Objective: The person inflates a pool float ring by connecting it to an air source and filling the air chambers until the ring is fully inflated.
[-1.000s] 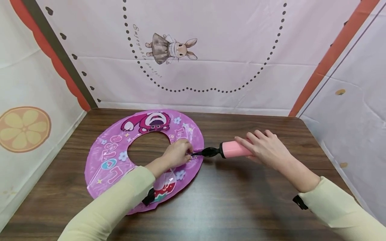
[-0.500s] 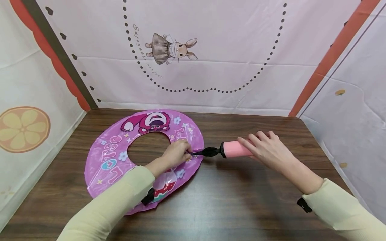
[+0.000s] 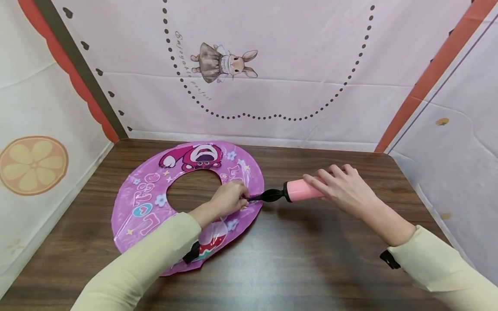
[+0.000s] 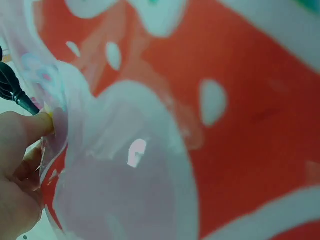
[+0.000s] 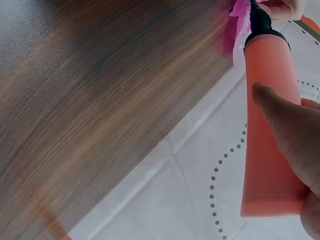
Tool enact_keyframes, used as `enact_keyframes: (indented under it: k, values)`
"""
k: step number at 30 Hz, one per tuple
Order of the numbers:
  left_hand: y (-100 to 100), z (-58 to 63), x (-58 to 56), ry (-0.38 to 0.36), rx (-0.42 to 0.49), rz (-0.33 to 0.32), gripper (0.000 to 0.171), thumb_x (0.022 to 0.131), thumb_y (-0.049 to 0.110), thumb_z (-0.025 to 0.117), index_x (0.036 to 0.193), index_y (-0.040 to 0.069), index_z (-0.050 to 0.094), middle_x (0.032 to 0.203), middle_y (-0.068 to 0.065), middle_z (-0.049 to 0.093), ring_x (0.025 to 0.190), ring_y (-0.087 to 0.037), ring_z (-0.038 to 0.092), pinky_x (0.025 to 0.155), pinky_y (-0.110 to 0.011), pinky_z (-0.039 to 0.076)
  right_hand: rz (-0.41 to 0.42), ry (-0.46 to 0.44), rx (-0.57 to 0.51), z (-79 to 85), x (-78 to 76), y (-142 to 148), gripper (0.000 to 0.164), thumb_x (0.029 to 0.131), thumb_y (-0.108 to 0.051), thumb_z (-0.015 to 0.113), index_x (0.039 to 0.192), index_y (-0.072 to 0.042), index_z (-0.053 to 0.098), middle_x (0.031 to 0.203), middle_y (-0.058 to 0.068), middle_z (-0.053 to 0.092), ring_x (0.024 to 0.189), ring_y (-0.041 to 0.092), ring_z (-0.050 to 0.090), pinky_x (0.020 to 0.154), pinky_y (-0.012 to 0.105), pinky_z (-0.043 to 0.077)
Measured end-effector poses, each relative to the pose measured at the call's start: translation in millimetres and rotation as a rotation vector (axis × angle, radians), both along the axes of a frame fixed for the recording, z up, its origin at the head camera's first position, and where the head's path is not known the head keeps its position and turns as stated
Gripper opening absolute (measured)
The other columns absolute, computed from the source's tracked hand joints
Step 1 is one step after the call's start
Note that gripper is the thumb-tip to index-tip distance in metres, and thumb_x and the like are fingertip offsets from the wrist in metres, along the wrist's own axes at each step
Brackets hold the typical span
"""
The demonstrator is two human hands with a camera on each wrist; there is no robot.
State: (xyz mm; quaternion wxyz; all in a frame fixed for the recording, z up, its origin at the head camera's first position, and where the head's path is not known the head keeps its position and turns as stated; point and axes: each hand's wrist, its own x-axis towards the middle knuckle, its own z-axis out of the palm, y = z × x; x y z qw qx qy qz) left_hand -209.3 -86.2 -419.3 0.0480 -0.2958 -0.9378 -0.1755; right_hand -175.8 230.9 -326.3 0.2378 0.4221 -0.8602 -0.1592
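Note:
A purple swim ring [image 3: 128, 203] printed with a bear and flowers lies partly slack on the table, left of centre. On its right side my left hand [image 3: 228, 198] pinches the ring where the black nozzle [image 3: 272, 195] of a hand pump meets it. The valve itself is hidden by the fingers. My right hand [image 3: 346, 190] grips the pink pump body [image 3: 301, 189], which is held nearly level above the table. In the right wrist view the thumb lies along the pump barrel [image 5: 270, 80]. The ring's red and white print [image 4: 250, 130] fills most of the left wrist view.
The dark wood table [image 3: 295, 268] spreads in front of and to the right of the ring. Printed cloth walls [image 3: 303, 56] stand behind and at both sides. A black strap [image 3: 191, 253] shows at the left cuff and another black strap [image 3: 390, 259] at the right cuff.
My right hand shifts slightly right, then back left, still gripping the pump. The left hand keeps its pinch at the ring. The head view has turned a little to the left.

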Motion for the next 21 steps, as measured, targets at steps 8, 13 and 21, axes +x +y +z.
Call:
enact_keyframes:
  k: [8, 13, 21]
  values:
    - [4, 4.5, -1.6, -0.040, -0.097, -0.016, 0.014, 0.075, 0.021, 0.074, 0.086, 0.014, 0.070, 0.084, 0.002, 0.058, 0.076, -0.012, 0.054, 0.068, -0.031, 0.049, 0.004, 0.006, 0.005, -4.7, 1.4, 4, 0.071, 0.063, -0.029, 0.083, 0.126, -0.015, 0.052, 0.097, 0.008, 0.057, 0.086, 0.030, 0.054, 0.064, 0.044, 0.044]
    - [11, 11.0, 0.3, -0.058, -0.133, 0.007, 0.026, 0.073, 0.032, 0.075, 0.092, 0.016, 0.068, 0.083, 0.003, 0.056, 0.072, -0.012, 0.052, 0.062, -0.030, 0.047, -0.006, -0.016, 0.001, -4.5, 1.8, 6, 0.074, 0.062, -0.028, 0.084, 0.127, -0.013, 0.052, 0.098, 0.007, 0.058, 0.088, 0.029, 0.055, 0.067, 0.044, 0.045]
    - [35, 22.6, 3.6, 0.011, -0.068, 0.006, 0.053, 0.070, 0.043, 0.076, 0.114, 0.017, 0.061, 0.108, -0.001, 0.062, 0.092, -0.016, 0.061, 0.076, -0.034, 0.051, -0.012, -0.015, -0.010, -4.2, 2.7, 7, 0.068, 0.062, -0.028, 0.084, 0.120, -0.010, 0.054, 0.097, 0.008, 0.058, 0.086, 0.029, 0.055, 0.069, 0.044, 0.045]
